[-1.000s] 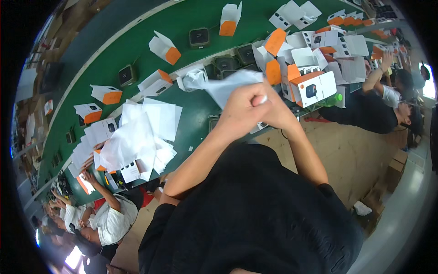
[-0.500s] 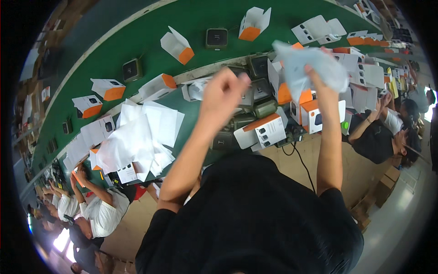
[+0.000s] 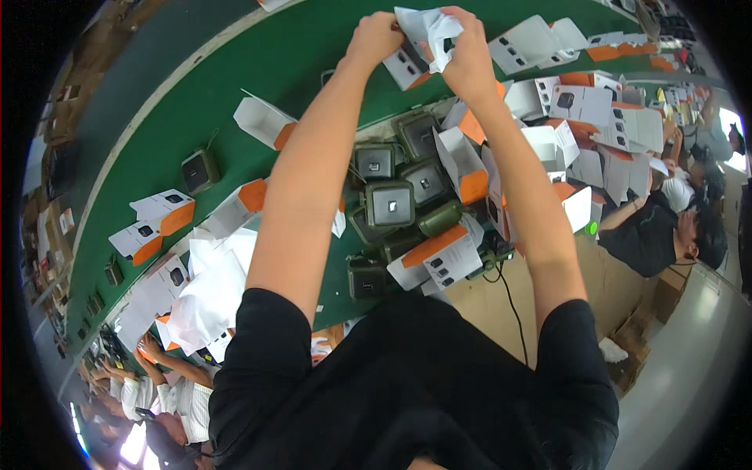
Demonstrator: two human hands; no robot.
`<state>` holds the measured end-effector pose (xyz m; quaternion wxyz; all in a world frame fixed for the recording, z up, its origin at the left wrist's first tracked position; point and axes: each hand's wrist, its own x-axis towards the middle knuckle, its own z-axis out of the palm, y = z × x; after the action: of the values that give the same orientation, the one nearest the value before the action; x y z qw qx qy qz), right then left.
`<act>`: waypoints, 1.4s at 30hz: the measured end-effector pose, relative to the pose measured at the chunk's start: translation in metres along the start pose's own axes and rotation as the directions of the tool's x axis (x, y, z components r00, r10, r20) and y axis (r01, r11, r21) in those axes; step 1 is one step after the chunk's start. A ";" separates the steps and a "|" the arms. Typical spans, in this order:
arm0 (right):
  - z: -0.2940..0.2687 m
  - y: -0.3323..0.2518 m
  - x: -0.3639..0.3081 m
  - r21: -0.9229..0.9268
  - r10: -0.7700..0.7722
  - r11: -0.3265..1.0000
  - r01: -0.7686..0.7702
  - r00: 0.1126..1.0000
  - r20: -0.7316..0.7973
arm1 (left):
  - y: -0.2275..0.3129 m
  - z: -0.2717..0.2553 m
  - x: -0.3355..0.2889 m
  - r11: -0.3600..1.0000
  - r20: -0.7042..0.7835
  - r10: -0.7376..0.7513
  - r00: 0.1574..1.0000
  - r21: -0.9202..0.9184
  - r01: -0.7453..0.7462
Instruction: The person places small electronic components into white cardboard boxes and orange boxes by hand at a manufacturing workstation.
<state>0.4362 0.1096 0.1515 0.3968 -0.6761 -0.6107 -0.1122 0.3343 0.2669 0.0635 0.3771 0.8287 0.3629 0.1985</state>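
Observation:
Both my arms reach to the far part of the green work surface. My right hand (image 3: 470,59) is closed on a crumpled white plastic bag (image 3: 427,27), over a small white and orange carton (image 3: 405,69). My left hand (image 3: 374,39) is closed at the upper left of that carton, touching near the bag's edge; what its fingers grip is hidden. Between my forearms sits a cluster of dark green, squarish devices with grey fronts, one (image 3: 389,205) resting on top of others. An open white and orange carton (image 3: 460,164) stands upright beside them.
Loose white sheets (image 3: 205,294) are heaped at the left. More open cartons (image 3: 265,119) and a green device (image 3: 200,170) sit along the far surface. Cartons (image 3: 580,106) crowd the right side. A black cable (image 3: 513,309) hangs near me. Other people (image 3: 666,227) work on both sides.
My right hand has carried the plastic bag left and away from me to the carton. My left hand has reached out to the same carton. Far cartons and devices have shifted left and nearer.

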 end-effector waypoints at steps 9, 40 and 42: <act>0.003 0.011 -0.015 -0.248 -0.045 0.954 0.168 0.900 0.434 | 0.004 -0.013 -0.012 0.915 0.146 -0.243 0.959 -0.292 0.277; -0.068 -0.143 -0.030 0.185 0.157 0.898 -0.400 0.683 0.714 | -0.090 -0.084 -0.550 0.902 -0.460 -0.315 0.830 0.127 0.413; -0.107 -0.144 -0.075 0.208 0.356 0.752 -0.625 0.651 0.670 | -0.068 -0.082 -0.534 0.847 -0.565 -0.500 0.656 -0.158 0.508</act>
<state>0.3233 -0.0260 0.2320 0.3370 -0.7158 -0.4989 0.3538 -0.0972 -0.0643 0.0333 0.2805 0.5950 0.6774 0.3293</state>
